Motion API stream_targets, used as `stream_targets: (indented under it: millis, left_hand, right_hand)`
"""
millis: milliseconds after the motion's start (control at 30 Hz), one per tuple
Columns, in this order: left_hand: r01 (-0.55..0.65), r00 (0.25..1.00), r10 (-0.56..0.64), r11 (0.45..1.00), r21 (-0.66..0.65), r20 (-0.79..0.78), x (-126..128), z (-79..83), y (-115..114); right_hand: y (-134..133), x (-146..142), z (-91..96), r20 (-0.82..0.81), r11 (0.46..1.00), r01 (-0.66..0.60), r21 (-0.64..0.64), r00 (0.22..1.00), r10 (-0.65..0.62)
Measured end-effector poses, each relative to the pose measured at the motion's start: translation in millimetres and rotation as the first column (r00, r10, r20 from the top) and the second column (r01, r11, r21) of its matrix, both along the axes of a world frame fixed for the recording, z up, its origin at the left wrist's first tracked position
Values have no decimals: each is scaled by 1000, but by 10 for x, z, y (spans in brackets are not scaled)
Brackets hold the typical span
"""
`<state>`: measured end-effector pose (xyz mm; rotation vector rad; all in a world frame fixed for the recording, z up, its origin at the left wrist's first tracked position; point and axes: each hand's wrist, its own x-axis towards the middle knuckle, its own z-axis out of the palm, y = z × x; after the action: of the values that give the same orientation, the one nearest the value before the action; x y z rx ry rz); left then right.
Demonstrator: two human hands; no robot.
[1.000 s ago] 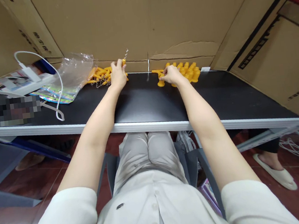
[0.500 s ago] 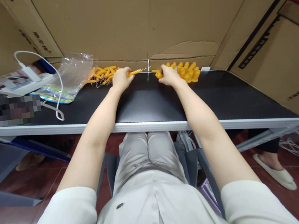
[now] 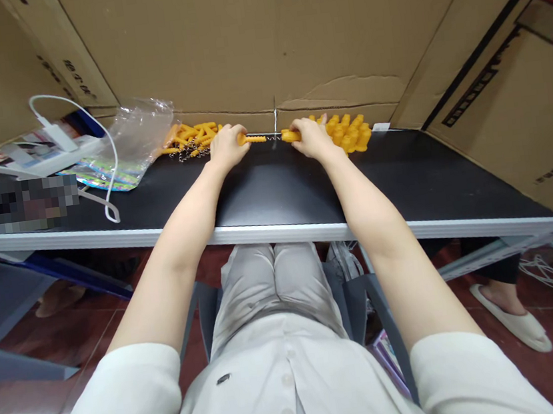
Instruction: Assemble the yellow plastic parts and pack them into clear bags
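My left hand (image 3: 227, 147) is closed around a ribbed orange stick with a metal spring at its tip (image 3: 254, 139), held level and pointing right. My right hand (image 3: 312, 137) is closed around an orange cup-shaped piece (image 3: 290, 136) facing that spring; the two parts nearly meet over the far edge of the black table (image 3: 275, 194). Behind my left hand lies a pile of orange sticks with springs (image 3: 191, 137). Behind my right hand stands a cluster of orange cup pieces (image 3: 348, 131).
A clear plastic bag (image 3: 134, 140) and a white charger with its cable (image 3: 98, 148) lie at the left. Cardboard walls (image 3: 255, 35) close in behind and to the right. Another person's slippered foot (image 3: 512, 319) shows under the table.
My left hand brought the stick from upright to level and moved right. My right hand lifted one cup piece out of the cluster and moved left toward the spring.
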<state>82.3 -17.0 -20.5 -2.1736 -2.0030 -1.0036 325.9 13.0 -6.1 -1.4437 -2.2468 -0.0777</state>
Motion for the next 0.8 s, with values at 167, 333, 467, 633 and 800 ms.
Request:
stream_targets:
  millis: [167,333,467,633,800]
  left_hand:
    - [29,999,-29,999,15,-17,-11,-13,13]
    - [17,999,-17,1000,-14,-48,51,23,-66]
    - [25,998,-26,999,-24,-61,77,45,-102]
    - [48,998,-48,999,-3,-38,54,37,-76]
    - [29,999,-29,1000,-10,-31,56,36,-71]
  right_hand:
    - [-12,-24,-1,9,1000,-14,-8,1000,14]
    - [-31,-68,25,-15,996,-74,-54,997,74]
    - [-75,-119,56,-76,988,-132,-82,989,125]
    - [-97,-125,76,-153,986,-135,-97,981,119]
    - [-115,-50,108,-225,985,-94,-144,973,60]
